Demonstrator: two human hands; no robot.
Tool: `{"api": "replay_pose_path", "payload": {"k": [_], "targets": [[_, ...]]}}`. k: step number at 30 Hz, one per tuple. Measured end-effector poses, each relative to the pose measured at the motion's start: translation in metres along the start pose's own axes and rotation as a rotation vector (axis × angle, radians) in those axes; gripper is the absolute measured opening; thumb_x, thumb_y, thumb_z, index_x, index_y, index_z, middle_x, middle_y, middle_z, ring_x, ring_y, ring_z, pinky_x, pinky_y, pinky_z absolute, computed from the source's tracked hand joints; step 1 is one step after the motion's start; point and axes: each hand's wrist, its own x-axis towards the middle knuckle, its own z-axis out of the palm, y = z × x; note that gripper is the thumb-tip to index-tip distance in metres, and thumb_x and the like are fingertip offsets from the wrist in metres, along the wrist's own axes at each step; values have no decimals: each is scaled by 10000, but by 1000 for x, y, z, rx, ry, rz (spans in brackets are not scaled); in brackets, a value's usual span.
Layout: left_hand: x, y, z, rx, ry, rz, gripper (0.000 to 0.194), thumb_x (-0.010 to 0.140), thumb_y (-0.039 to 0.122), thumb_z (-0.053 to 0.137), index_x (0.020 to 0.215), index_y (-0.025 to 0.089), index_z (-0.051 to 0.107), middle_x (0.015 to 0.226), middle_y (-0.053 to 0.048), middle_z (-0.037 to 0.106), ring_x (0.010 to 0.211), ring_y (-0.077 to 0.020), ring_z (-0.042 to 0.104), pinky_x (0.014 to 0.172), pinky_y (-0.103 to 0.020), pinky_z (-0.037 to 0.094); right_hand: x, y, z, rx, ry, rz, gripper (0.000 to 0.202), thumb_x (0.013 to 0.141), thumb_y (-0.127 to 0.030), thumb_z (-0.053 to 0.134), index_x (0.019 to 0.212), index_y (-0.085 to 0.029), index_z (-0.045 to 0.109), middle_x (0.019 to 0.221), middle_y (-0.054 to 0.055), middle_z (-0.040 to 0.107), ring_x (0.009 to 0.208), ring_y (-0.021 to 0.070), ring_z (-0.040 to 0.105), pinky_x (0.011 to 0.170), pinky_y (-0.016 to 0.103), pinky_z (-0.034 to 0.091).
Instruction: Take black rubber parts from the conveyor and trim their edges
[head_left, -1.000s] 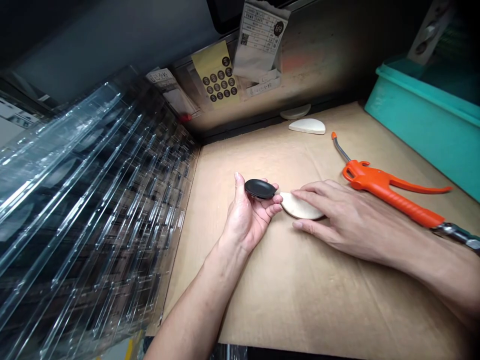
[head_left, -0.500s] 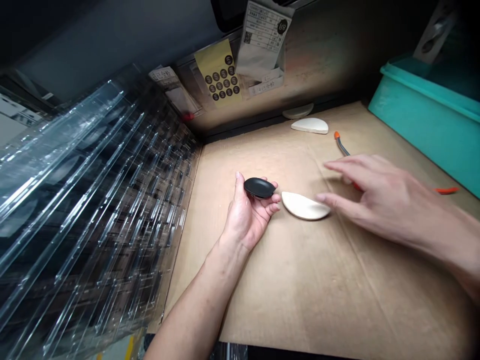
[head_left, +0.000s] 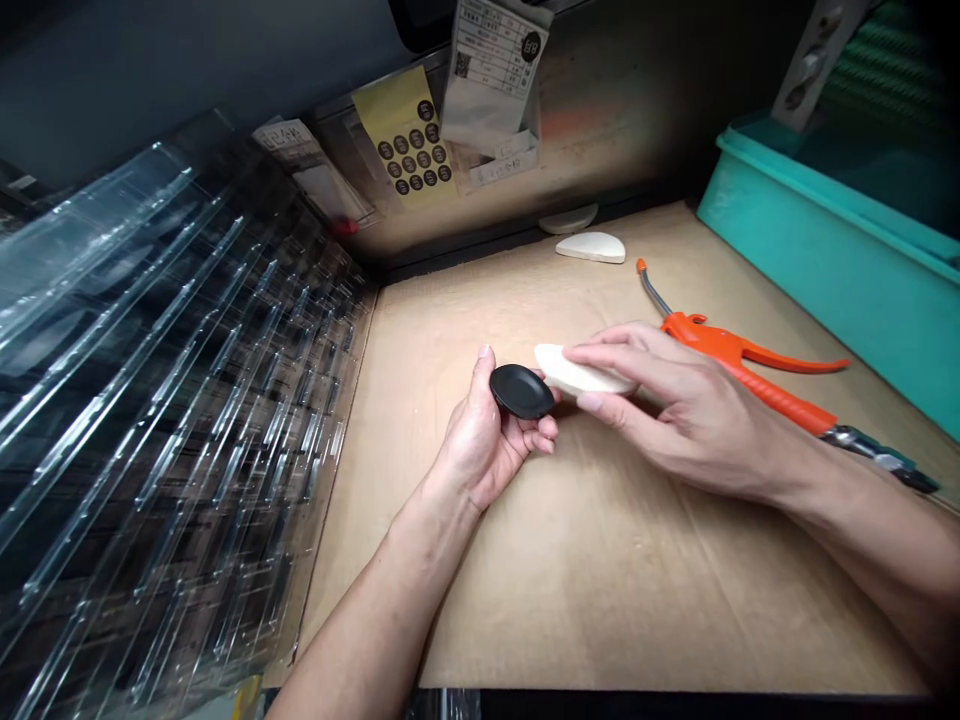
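Observation:
A small black oval dish-like part (head_left: 523, 391) rests in my left hand (head_left: 487, 445), its shallow hollow facing up, with the thumb and fingers around its edge. My right hand (head_left: 667, 400) grips a white half-round pad (head_left: 574, 372) between thumb and fingers, just right of the black part. The pad's near end is close to the left fingertips; whether it touches them I cannot tell. Behind my right hand lies an orange air blow gun (head_left: 720, 345) with a bent nozzle, partly covered by the hand and forearm.
Brown cardboard (head_left: 600, 580) covers the work surface. Stacked clear plastic trays (head_left: 187, 400) rise on the left. A teal bin (head_left: 817, 220) stands at the right. Another white half-round pad (head_left: 592, 247) lies at the back, below a yellow sticker sheet (head_left: 405, 140) and paper labels (head_left: 491, 75).
My right hand has come down onto the white pad, taken hold of it and brought it left, up close to the black part. The view has shifted slightly.

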Motion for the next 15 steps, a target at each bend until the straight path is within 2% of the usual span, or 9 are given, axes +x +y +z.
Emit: {"api": "replay_pose_path", "payload": {"k": [5, 9, 15], "targets": [[-1, -4, 0, 63, -85, -62, 645, 1044, 547, 223, 996, 68, 652, 670, -86, 646, 453, -143, 616, 413, -235, 526, 0, -3, 10, 0, -28, -79, 332, 977, -193, 544, 1297, -193, 632, 1213, 122, 565, 1048, 236, 606, 846, 387, 540], [-2, -4, -1, 100, -132, -81, 645, 1038, 565, 233, 1054, 76, 655, 680, -82, 649, 457, -140, 620, 414, -225, 524, 0, -4, 6, 8, -35, -138, 309, 999, -178, 519, 1284, -208, 635, 1235, 113, 553, 1072, 221, 594, 845, 356, 524], [-2, -3, -1, 130, -103, -72, 656, 1030, 578, 258, 930, 67, 656, 770, -120, 691, 450, -129, 613, 410, -232, 523, 1, 3, -9, -73, -103, -112, 262, 1006, -207, 524, 1233, -214, 656, 1139, 70, 572, 870, 171, 604, 727, 323, 476]]}}
